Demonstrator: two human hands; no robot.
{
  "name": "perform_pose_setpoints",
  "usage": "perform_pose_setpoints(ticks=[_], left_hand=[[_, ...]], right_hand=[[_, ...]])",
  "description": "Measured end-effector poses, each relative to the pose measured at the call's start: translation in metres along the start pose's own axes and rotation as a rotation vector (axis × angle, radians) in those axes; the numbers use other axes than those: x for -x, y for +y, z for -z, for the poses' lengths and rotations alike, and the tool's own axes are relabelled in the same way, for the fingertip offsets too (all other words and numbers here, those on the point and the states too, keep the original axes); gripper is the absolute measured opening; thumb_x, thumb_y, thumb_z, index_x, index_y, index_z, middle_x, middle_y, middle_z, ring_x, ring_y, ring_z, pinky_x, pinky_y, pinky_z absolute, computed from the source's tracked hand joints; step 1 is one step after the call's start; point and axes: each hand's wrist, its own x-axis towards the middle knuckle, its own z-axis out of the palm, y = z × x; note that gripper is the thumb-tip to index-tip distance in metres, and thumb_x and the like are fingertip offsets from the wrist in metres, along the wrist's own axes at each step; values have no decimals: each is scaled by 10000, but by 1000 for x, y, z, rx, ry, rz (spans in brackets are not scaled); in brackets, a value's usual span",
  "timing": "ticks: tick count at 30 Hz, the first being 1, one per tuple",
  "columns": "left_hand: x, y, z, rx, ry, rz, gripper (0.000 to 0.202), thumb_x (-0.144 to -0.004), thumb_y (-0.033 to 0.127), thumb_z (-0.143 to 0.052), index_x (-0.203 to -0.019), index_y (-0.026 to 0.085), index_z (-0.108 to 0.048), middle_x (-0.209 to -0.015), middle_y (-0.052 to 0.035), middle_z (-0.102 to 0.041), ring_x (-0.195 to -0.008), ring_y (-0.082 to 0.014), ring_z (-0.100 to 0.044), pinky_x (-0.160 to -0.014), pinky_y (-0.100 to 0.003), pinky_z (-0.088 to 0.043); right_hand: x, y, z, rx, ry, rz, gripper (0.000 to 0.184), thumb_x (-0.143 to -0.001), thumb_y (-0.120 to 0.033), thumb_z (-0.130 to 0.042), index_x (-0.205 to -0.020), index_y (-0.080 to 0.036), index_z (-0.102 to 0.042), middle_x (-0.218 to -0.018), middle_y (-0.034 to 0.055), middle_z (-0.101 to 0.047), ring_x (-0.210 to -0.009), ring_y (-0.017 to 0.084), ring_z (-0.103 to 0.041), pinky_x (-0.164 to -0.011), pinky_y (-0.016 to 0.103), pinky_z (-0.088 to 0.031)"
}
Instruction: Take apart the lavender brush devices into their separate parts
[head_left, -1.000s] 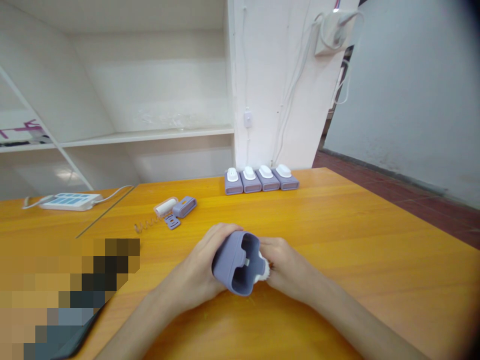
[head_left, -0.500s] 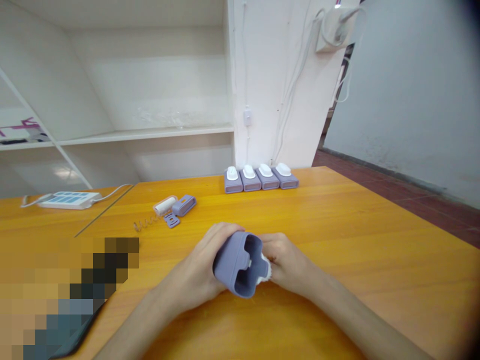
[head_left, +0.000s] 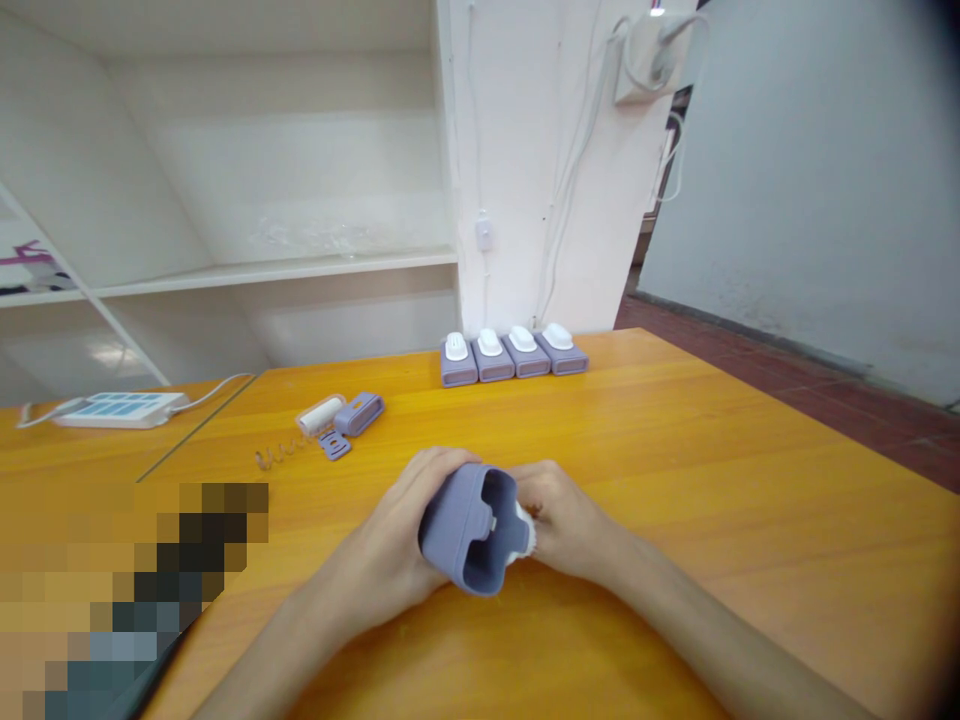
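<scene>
My left hand [head_left: 397, 530] is wrapped round a purple hollow plastic housing [head_left: 454, 525], its notched open end turned towards me. A small light tab shows inside the opening. On the housing's right side sits a white, rough-edged piece [head_left: 531, 535], mostly covered by my right hand [head_left: 559, 515]. The right fingers are curled closed against that white piece, with their tips hidden behind the housing. Further back lie a thin coiled spring [head_left: 279, 453], a flat slotted purple plate [head_left: 335, 445], a purple cap-like part [head_left: 360, 413] and a white cylinder [head_left: 321, 415].
Several purple blocks with white oval tops [head_left: 514, 355] stand in a row at the table's back edge. A white power strip [head_left: 120, 409] with a cord lies at the left. White shelving [head_left: 300, 270] rises behind the table [head_left: 675, 480]. The lower left is pixelated.
The whole scene has shifted slightly left in the view. Both hands keep their hold on the housing and the white piece, with hardly any change in pose.
</scene>
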Motion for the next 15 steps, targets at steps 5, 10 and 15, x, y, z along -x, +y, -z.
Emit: perform_pose_setpoints(ticks=[5,10,15], left_hand=[[1,-1,-1,-7,1,9,582,-810,78,-698,-1291,316,-471,-1254,-15,-585,-1132,-210,-580,-998,-329,-471],[3,-1,0,-74,6,-21,682,-800,28,-679,-1350,338,-420,-1313,-31,-544,-1199,-222,-540,-1035,-348,-441],[4,-5,0,-117,-21,-17,720,-800,4,-656,-1379,340,-393,-1362,-42,-502,-1258,-227,-501,-1084,-361,-408]], right_hand=[[1,4,-1,16,2,45,279,-831,-81,-614,-642,-211,-455,-674,-39,-557,-614,110,-539,-615,214,-399],[1,5,-2,73,55,127,274,-811,-87,-633,-648,-209,-450,-687,-21,-580,-626,122,-562,-613,213,-403],[3,7,-6,89,49,113,263,-799,-99,-643,-666,-214,-447,-714,-12,-590,-650,138,-576,-632,224,-418]])
